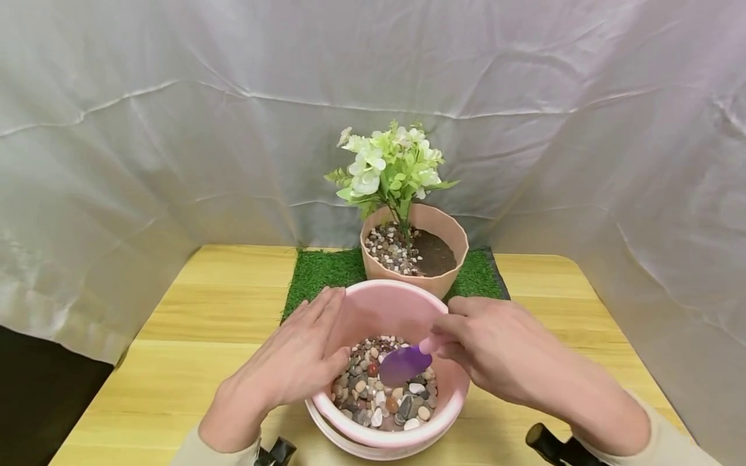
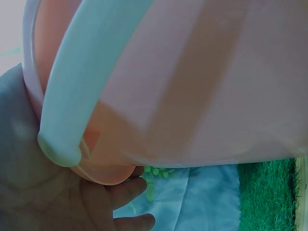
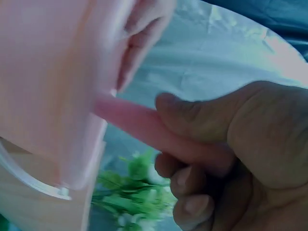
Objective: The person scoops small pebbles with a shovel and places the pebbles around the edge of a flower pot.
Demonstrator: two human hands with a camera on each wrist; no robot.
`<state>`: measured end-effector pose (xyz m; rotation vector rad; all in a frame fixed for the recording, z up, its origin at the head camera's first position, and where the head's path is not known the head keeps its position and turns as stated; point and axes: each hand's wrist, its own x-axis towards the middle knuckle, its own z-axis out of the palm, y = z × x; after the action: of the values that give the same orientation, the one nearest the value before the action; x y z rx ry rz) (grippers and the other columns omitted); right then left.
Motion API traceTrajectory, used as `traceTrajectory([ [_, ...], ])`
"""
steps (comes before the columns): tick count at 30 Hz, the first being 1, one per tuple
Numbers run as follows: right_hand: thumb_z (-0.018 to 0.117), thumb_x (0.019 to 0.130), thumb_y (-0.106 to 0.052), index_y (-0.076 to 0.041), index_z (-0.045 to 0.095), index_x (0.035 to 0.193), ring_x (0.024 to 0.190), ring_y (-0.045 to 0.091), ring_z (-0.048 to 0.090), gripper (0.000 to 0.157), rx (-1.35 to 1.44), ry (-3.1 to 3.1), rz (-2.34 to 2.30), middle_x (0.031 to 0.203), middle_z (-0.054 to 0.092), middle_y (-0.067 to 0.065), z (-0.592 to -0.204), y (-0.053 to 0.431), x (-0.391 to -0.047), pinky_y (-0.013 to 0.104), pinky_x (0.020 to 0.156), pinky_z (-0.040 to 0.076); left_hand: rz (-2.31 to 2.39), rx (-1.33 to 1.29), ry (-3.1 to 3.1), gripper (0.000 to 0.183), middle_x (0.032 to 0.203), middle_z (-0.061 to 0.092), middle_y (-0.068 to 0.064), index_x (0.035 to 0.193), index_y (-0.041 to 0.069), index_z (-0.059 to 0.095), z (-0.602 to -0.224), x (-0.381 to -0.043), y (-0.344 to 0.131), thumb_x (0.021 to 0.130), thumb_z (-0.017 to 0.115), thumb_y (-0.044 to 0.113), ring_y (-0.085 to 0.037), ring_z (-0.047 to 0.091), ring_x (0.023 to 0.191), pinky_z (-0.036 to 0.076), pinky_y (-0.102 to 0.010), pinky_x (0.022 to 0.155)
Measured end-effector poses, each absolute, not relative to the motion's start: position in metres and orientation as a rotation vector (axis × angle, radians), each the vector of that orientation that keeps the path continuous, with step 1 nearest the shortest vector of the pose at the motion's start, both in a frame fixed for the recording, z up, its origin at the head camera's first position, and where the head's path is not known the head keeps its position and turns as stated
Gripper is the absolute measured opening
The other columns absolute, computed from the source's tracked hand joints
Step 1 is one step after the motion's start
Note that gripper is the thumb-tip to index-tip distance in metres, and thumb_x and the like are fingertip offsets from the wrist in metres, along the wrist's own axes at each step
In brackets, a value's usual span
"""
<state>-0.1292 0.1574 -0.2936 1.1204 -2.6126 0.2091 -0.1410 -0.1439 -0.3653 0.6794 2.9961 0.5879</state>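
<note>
A pink bucket (image 1: 387,307) with multicoloured pebbles (image 1: 364,391) inside stands at the near middle of the table. My left hand (image 1: 291,359) rests on its left rim, fingers fairly straight. In the left wrist view the palm lies by the bucket's pale carrying handle (image 2: 86,77). My right hand (image 1: 501,343) grips a small toy shovel by its pink handle (image 3: 134,118), thumb on top and fingers curled beneath. The shovel's purple blade (image 1: 405,364) is inside the bucket, tilted down to the left over the pebbles. Whether it touches them I cannot tell.
Behind the bucket, a peach flowerpot (image 1: 449,226) holds white-and-green flowers (image 1: 390,162), with small pebbles (image 1: 387,249) over its left side and bare dark soil (image 1: 434,254) at right. Artificial turf (image 1: 317,278) lies underneath on the wooden table (image 1: 227,310). Grey cloth (image 1: 245,129) hangs around.
</note>
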Motion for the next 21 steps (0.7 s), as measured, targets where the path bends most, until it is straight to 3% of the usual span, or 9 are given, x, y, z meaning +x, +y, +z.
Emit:
traceTrajectory([
  [3,0.081,0.093,-0.029,-0.034,0.076,0.096,0.066,-0.004,0.042,0.008,1.227,-2.583,0.226,0.080,0.048,-0.020,-0.285,0.164,-0.122,0.017,0.055,0.041,0.580,0.684,2.998,0.086,0.175,0.017,-0.017,0.168,0.002,0.018,-0.365,-0.141,-0.144,0.102,0.056,0.042,-0.035,0.020,0.162,0.017,-0.056,0.132],
  [9,0.082,0.092,-0.028,-0.033,0.071,0.090,0.070,-0.006,0.045,0.012,1.406,-2.474,0.205,0.083,0.047,-0.022,-0.279,0.168,-0.111,0.013,0.061,0.046,0.587,0.697,2.999,0.085,0.175,0.019,-0.018,0.167,0.001,0.020,-0.365,-0.141,-0.144,0.102,0.055,0.040,-0.036,0.021,0.162,0.019,-0.056,0.132],
  [15,0.081,0.092,-0.027,-0.027,0.064,0.082,0.064,0.002,0.038,0.019,1.467,-2.389,0.096,0.077,0.043,-0.014,-0.298,0.152,-0.103,0.016,0.056,0.043,0.594,0.684,2.989,0.085,0.175,0.019,-0.018,0.168,0.002,0.019,-0.364,-0.140,-0.144,0.101,0.057,0.039,-0.036,0.020,0.162,0.019,-0.056,0.132],
  [21,0.079,0.094,-0.030,-0.023,0.063,0.080,0.068,0.005,0.044,0.022,1.410,-2.412,0.095,0.078,0.045,-0.012,-0.316,0.141,-0.098,0.022,0.057,0.048,0.599,0.678,2.988,0.086,0.175,0.018,-0.017,0.168,0.003,0.019,-0.364,-0.140,-0.144,0.101,0.058,0.039,-0.036,0.020,0.162,0.018,-0.056,0.132],
])
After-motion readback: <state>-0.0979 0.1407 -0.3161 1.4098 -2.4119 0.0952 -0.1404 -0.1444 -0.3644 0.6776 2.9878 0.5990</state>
